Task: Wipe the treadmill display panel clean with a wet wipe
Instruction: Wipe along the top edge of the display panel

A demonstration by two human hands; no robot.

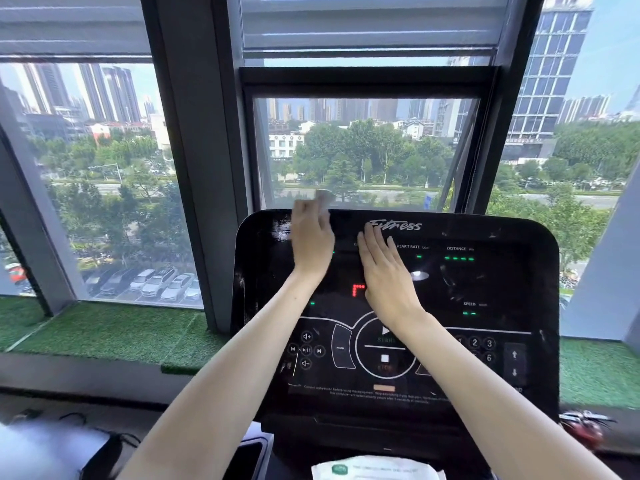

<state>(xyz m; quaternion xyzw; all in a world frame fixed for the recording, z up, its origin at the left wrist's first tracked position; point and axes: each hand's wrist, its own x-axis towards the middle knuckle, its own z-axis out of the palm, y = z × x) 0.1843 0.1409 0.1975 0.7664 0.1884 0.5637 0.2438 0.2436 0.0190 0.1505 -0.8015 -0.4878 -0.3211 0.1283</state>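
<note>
White plastic shows nearest me: a wipe packet (pixel 377 471) lies at the bottom edge of my view, just below the treadmill display panel (pixel 502 341). Both bare forearms reach up over the panel's glossy black face, crossing its buttons. My right hand (pixel 388 271) lies flat on the middle of the panel, fingers straight and together, holding nothing, with its fingertips just under the logo. My left hand (pixel 310 240) is farther up and to the left, at the panel's top edge, and it is blurred. The wet wipe (pixel 323 200) is at that hand's fingertips, and a pale corner of it pokes up past the panel's rim. I cannot tell whether the fingers pinch the wipe or only press it down. Beyond the panel stands a window (pixel 363 150) onto trees and towers.
</note>
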